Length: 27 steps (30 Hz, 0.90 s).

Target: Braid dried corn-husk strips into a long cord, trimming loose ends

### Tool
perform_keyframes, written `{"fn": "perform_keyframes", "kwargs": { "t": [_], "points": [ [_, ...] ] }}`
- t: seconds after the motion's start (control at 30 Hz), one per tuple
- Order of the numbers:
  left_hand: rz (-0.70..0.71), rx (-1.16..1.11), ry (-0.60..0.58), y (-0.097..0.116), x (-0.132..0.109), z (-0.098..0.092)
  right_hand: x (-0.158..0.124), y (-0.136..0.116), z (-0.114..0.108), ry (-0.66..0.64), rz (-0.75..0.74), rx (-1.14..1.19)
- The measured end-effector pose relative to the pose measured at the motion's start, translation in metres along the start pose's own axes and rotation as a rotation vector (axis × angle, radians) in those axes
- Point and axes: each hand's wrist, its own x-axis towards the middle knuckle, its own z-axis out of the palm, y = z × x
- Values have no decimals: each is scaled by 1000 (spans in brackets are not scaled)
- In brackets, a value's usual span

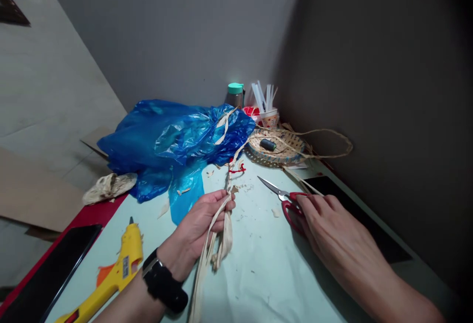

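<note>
My left hand (pixel 202 219) is closed around a bunch of pale dried fibre strips (pixel 221 237). The strips hang down past my wrist and run up toward a braided length tied with red thread (pixel 236 169). A black watch sits on my left wrist. My right hand (pixel 332 229) lies over the red handles of a pair of scissors (pixel 283 196) on the pale green tabletop (pixel 266 269). Its fingers curl onto the handles, and the steel blades point away to the upper left.
A crumpled blue plastic bag (pixel 177 141) fills the back left. Behind are a woven tray (pixel 277 148) with a dark spool, a cup of white sticks (pixel 266 111) and a teal-capped bottle (pixel 235 94). A yellow glue gun (pixel 114 274) and black tablet (pixel 51 274) lie left. Walls close in behind and right.
</note>
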Motion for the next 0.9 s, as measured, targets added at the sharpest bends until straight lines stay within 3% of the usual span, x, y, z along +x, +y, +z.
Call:
{"fn": "perform_keyframes", "kwargs": {
  "t": [0.13,0.3,0.4,0.57,0.77,0.9],
  "points": [
    [14,-56,29,1,0,-1,3,1,2,13,64,157],
    [21,-174,-12,2,1,-4,4,-2,-16,181,124,704],
    [22,-220,-49,2,1,-4,6,-11,-27,72,16,887],
    [60,-208,-19,2,0,-3,19,-29,-33,-148,-35,869],
    [65,-183,58,1,-2,1,39,-43,-32,-197,-83,815],
    [51,-211,19,1,-3,2,48,-47,-31,-187,-134,827]
  ]
}}
